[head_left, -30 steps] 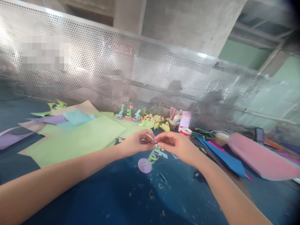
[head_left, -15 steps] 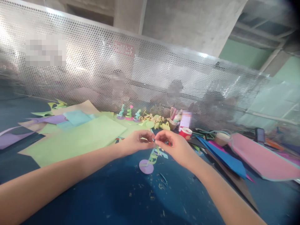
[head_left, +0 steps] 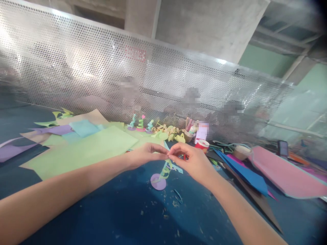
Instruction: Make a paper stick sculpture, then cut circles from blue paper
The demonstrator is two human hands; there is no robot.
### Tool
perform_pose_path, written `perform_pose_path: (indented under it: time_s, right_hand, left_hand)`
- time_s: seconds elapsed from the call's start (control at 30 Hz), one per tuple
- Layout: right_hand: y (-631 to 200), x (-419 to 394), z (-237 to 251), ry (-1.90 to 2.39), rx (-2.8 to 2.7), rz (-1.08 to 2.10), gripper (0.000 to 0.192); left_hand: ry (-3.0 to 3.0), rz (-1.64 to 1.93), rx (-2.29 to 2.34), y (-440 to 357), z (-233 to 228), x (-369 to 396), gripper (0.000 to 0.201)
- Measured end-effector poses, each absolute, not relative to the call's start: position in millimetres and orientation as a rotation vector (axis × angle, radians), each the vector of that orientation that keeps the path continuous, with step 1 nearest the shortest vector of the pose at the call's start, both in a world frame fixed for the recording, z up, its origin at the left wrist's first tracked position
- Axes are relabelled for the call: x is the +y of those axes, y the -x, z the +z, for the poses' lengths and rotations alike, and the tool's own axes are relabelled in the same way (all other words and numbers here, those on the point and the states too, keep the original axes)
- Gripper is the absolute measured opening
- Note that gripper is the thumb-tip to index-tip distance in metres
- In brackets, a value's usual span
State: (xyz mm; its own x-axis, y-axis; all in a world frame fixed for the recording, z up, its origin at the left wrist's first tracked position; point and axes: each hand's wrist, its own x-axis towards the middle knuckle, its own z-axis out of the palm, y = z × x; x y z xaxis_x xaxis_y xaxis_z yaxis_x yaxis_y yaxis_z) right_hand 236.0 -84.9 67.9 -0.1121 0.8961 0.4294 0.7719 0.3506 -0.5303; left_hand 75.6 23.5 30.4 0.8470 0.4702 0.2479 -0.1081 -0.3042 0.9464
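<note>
My left hand (head_left: 147, 155) and my right hand (head_left: 190, 159) meet fingertip to fingertip, both pinched at the top of a small paper spiral (head_left: 166, 169). Pale green strips curl around its light blue stem, and a round purple base (head_left: 158, 182) sits at its lower end, tilted toward me. The very tip is hidden between my fingers. Just behind the spiral, a light blue paper strip (head_left: 177, 168) shows below my right hand. A thin blue paper curl (head_left: 178, 196) lies on the dark blue table, among small scraps.
Sheets of green paper (head_left: 89, 151) spread on the left. Finished paper spirals (head_left: 141, 124) stand at the back beside yellow paper curls (head_left: 170, 131). A red tape roll (head_left: 202, 145), blue paper (head_left: 245, 172) and pink paper (head_left: 286, 170) lie right. Perforated metal screen (head_left: 163, 78) behind; people beyond it.
The spiral and its purple base have shifted slightly left. My left fingers have straightened somewhat; both hands stay together at the spiral's top.
</note>
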Motion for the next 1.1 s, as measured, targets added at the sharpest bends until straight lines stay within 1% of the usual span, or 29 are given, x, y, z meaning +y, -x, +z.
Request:
perform_pose_path:
  time_s: [0.13,0.27,0.33,0.4,0.47,0.57,0.67,0.83,0.93,1.1]
  right_hand:
    - [-238,-86,71,1.446,-1.901,0.294,0.006]
    - [-253,-88,82,1.375,-1.794,0.391,0.013]
    - [-269,-89,88,1.402,-1.702,0.325,0.017]
    - [-290,-88,90,1.56,-1.653,0.183,0.019]
    - [-312,-86,87,1.796,-1.657,-0.008,0.016]
    - [-335,-80,70,1.939,-1.664,-0.08,0.009]
    - [-339,-66,47,1.975,-1.724,-0.04,0.007]
    - [-331,-30,17,1.969,-1.851,0.056,0.018]
    - [-332,-8,9,1.98,-1.877,0.09,0.023]
    - [-335,12,2,1.971,-1.878,0.24,0.022]
  left_hand:
    - [-1.783,0.54,0.29,-77,27,23,0.024]
    - [-1.734,0.528,0.278,-78,29,21,0.018]
    - [-1.748,0.524,0.28,-78,33,18,0.016]
    - [-1.773,0.544,0.294,-77,37,17,0.015]
    - [-1.778,0.583,0.309,-77,39,17,0.014]
    - [-1.754,0.637,0.319,-78,38,19,0.014]
    - [-1.753,0.675,0.326,-80,33,23,0.017]
    - [-1.809,0.692,0.388,-82,28,25,0.019]
    - [-1.811,0.69,0.41,-81,28,27,0.02]
    - [-1.78,0.704,0.388,-79,29,30,0.021]
